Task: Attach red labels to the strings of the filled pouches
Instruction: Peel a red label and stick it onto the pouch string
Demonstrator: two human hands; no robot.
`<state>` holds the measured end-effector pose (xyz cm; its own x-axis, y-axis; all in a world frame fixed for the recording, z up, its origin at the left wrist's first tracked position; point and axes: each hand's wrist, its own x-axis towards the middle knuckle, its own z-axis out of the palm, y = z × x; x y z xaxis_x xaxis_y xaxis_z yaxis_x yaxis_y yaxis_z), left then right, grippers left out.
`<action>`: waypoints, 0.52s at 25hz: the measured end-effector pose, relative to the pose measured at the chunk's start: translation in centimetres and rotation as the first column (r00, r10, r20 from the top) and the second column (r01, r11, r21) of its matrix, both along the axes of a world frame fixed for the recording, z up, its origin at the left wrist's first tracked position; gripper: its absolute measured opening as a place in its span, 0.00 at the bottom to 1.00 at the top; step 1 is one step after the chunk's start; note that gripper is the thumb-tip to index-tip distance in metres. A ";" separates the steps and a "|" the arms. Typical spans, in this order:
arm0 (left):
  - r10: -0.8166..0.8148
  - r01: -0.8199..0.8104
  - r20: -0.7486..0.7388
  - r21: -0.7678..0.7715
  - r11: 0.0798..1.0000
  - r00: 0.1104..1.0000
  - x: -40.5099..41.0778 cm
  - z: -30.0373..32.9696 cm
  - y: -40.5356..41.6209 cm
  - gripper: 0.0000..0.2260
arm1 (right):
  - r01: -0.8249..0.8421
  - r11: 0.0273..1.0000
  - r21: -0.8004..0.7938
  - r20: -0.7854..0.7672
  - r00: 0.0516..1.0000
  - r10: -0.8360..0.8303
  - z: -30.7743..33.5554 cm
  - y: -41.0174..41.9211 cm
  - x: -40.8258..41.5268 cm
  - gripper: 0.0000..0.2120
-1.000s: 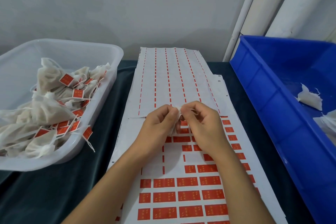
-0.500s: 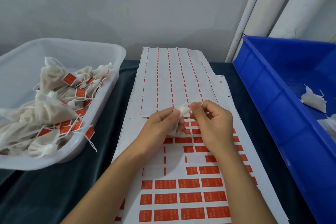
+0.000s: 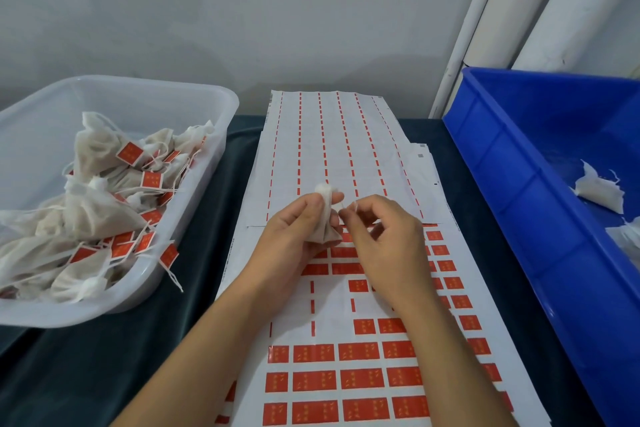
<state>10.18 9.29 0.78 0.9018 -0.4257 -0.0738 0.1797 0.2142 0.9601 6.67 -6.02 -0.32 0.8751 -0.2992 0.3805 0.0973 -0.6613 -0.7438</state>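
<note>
Holding one filled pouch [image 3: 323, 218] upright above the label sheet [image 3: 346, 291]: left hand [image 3: 294, 236] with grip clenched round the pouch body, gathered top showing above the fingers. Right hand [image 3: 384, 239] just right of the pouch, thumb and forefinger pinching the thin string [image 3: 348, 207] drawn out from its neck. No red label on this string yet.

Sheet as landmark. Far half stripped, only red dashes remaining; middle rows partly peeled; near rows of red labels [image 3: 360, 378] still full. Left of the sheet, clear tub [image 3: 194, 94] heaped with labelled pouches [image 3: 104, 204], red tags visible on their strings. Right of the sheet, blue bin [image 3: 519, 191] with a few unlabelled pouches [image 3: 599, 191] in view.

Judged progress: well advanced, many pouches finished, few waiting, contents of the bin partly cut off at the frame edge. Step in hand: freeing the string, ahead of peeling a label and folding it over.
</note>
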 end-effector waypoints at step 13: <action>-0.136 0.001 0.333 0.375 0.927 0.933 -0.7 -0.8 -0.8 0.10 | -0.146 0.983 0.111 0.163 0.978 0.127 0.9 -0.4 -0.6 0.05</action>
<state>9.47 8.47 -0.03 0.8674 -0.4916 0.0773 -0.1778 -0.1609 0.9708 6.10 -6.40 0.55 0.8442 -0.2331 0.4826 0.3006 -0.5396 -0.7864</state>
